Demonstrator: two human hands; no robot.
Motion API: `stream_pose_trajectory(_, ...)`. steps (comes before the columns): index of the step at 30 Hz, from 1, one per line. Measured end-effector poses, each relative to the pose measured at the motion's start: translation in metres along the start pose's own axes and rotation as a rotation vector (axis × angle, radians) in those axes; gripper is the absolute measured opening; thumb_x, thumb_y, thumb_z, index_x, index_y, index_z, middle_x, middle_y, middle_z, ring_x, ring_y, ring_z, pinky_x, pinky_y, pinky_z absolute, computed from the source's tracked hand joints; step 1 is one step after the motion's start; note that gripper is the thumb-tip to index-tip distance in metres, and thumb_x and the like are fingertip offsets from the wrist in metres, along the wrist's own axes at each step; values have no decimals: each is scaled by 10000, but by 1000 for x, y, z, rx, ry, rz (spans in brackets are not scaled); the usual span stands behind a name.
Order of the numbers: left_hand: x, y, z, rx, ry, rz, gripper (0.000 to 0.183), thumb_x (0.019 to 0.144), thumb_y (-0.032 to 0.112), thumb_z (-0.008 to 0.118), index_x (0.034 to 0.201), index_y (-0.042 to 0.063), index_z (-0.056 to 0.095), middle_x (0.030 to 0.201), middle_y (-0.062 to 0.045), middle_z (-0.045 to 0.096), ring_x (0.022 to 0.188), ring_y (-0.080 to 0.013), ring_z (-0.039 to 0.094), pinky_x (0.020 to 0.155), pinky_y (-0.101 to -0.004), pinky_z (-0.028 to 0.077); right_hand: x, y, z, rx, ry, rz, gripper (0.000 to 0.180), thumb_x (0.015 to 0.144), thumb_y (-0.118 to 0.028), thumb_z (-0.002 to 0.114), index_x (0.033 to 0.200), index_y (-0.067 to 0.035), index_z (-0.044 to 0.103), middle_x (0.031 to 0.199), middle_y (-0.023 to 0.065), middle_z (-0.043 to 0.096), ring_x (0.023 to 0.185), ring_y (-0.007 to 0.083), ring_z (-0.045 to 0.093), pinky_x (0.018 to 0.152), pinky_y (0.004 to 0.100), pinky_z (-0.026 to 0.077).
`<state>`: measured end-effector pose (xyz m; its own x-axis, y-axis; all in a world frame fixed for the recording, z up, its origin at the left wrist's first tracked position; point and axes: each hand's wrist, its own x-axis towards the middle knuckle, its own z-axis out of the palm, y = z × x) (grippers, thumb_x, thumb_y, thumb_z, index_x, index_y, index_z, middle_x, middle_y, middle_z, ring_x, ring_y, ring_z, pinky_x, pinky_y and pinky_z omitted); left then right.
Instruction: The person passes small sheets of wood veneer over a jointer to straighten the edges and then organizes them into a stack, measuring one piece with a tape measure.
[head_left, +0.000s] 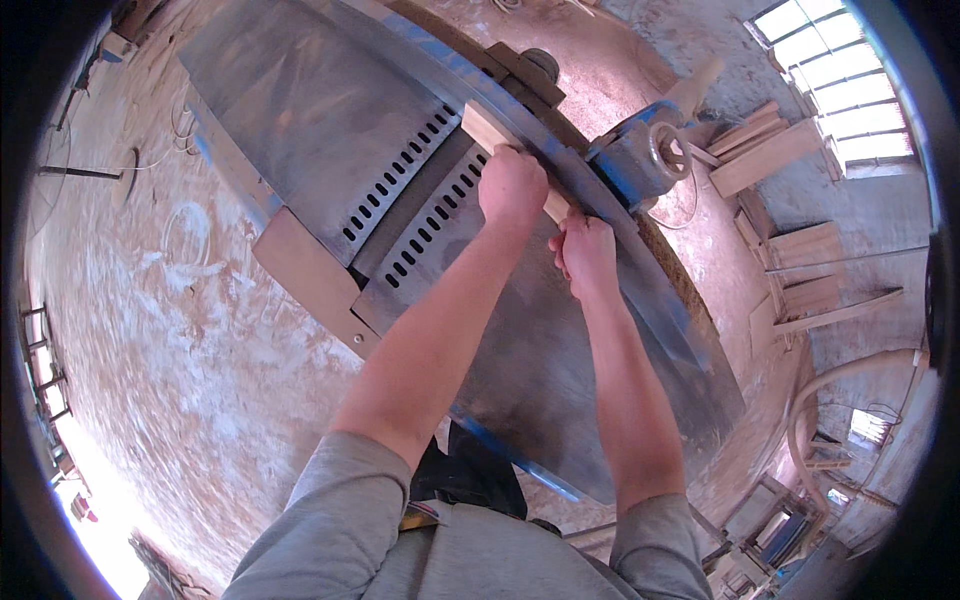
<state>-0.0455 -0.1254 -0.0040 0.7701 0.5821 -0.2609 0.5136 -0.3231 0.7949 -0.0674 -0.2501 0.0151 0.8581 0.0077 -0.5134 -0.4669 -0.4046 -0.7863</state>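
A narrow wooden strip (486, 129) lies along the fence (559, 154) of a jointer, its front end at the slotted table lips. My left hand (514, 184) is closed over the strip's middle, just on the near side of the cutterhead gap (409, 202). Farther back, my right hand (589, 251) grips the strip's rear end, knuckles close to the fence. Fingers hide parts of the wood. Under both forearms spreads the worn metal infeed table (540, 352); the outfeed table (315, 97) extends beyond the gap.
A guard plate (307, 262) juts from the jointer's left side. Behind the fence sits a blue housing with a handwheel (670, 150). Boards (765, 150) lean by the window wall, and a hose (799, 420) curves at right. Dust covers the floor (187, 300).
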Motion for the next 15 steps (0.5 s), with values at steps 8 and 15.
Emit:
stream_pose_trajectory(8, 63, -24, -27, 152, -21, 65, 358, 869, 231, 467, 1017, -39, 652, 1054, -273, 655, 1018, -406, 634, 908, -457, 498, 19, -26, 47, 4, -2, 35, 328, 985, -318, 465, 767, -75, 491, 576, 61, 557, 373, 126, 428, 326, 294, 269)
stream_pose_trajectory(15, 114, -20, -73, -34, -75, -78, 312, 816, 184, 471, 919, -12, 692, 901, -210, 698, 941, -352, 667, 871, -420, 507, 40, -60, 97, 74, -31, -13, 335, 991, -305, 451, 759, -67, 496, 589, 61, 558, 395, 125, 436, 345, 289, 281)
